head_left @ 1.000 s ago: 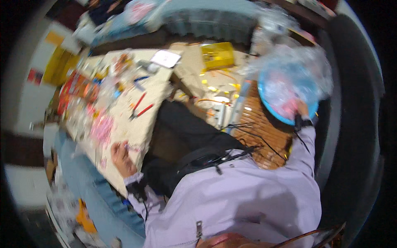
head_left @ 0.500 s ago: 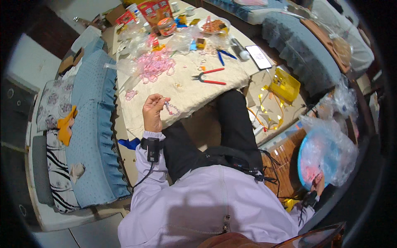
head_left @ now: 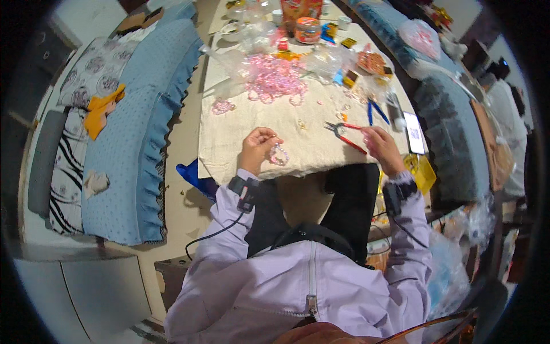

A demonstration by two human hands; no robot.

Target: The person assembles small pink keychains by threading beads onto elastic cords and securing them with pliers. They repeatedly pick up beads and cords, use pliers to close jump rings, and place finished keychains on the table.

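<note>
My left hand (head_left: 259, 150) is closed at the table's near edge, pinching a beaded bracelet (head_left: 279, 155) of pink and pale purple beads that dangles from the fingertips. Further right, my right hand (head_left: 384, 150) has its fingertips closed at the end of one handle of red-handled pliers (head_left: 350, 144). The dark jaws of the pliers point left, and the handles are spread apart. A large pile of pink bead strings (head_left: 275, 77) lies on the cream cloth (head_left: 235, 135) beyond my hands, with a small pink bead cluster (head_left: 223, 106) left of it.
Blue-handled pliers (head_left: 377, 112) and a phone (head_left: 415, 133) lie at the right. Clear plastic bags (head_left: 326, 62), an orange-lidded jar (head_left: 307, 30) and small packets crowd the far end. A yellow box (head_left: 424, 172) sits below the table's right edge. Blue-covered sofas (head_left: 134, 120) flank the table.
My right hand has moved from the blue basin at the lower right up to the red-handled pliers. The left hand still holds the bracelet. The view has turned toward the right.
</note>
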